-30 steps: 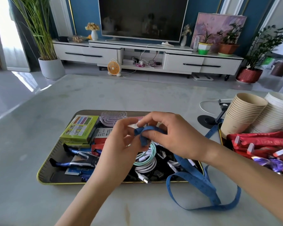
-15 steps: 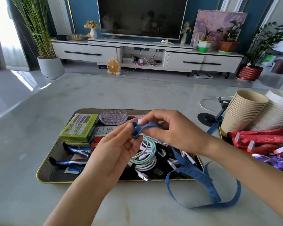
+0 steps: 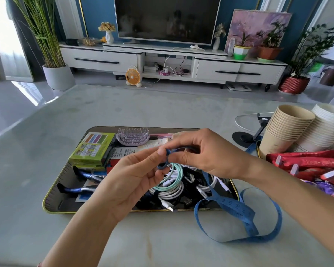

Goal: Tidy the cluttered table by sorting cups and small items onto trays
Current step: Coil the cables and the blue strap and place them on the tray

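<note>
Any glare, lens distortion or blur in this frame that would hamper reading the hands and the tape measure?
Head view: daylight blows out the far left and streaks the floor; the wide lens bows the TV cabinet and table edge; the left hand and right hand look slightly soft where they meet, while the blue tape measure and tray stay legible.

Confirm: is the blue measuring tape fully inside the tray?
No: the blue measuring tape loops onto the table outside the tray, its end pinched by the left hand and right hand.
</note>
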### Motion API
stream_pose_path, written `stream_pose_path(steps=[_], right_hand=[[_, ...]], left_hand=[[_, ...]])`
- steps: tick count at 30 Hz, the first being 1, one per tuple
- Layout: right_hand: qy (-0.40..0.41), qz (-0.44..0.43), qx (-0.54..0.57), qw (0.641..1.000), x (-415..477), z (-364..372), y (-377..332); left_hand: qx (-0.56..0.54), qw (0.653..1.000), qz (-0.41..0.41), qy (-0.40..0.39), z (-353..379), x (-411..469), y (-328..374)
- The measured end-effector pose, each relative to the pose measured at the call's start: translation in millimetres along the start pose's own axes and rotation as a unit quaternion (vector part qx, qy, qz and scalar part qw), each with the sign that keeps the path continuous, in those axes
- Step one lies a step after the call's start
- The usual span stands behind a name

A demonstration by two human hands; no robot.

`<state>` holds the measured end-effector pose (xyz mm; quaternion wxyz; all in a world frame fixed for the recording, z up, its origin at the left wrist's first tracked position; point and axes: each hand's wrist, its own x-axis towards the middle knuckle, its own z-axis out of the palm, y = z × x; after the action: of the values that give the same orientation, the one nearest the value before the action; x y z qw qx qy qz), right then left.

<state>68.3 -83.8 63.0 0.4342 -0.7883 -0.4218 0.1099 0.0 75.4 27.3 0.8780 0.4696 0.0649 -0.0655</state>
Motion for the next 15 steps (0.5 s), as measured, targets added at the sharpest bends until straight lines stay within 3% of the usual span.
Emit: stream_pose_path(steps=[3,5,8,10,15], right_hand=[[0.052,-0.014,-0.020,0.998,-1,4,3],[0.126,-0.038,-0.101,0.986,-2,12,7],[0.191,-0.101,-0.280,0.935,-2,28,13],[0.204,-0.135,-0.326,0.913,-2,34,13],[0.153,-0.094,-0.224,0.958,-1,29,6]], left_hand=[[-0.031,0.999,0.004,0.031,2,2,-3],[-0.073,0.996,0.000,0.047,7,2,-5],[-0.161,0.985,-0.018,0.064,16,1,-11],[-0.160,0.983,-0.020,0.084,16,1,-13],[-0.087,0.990,0.001,0.115,7,4,-10]])
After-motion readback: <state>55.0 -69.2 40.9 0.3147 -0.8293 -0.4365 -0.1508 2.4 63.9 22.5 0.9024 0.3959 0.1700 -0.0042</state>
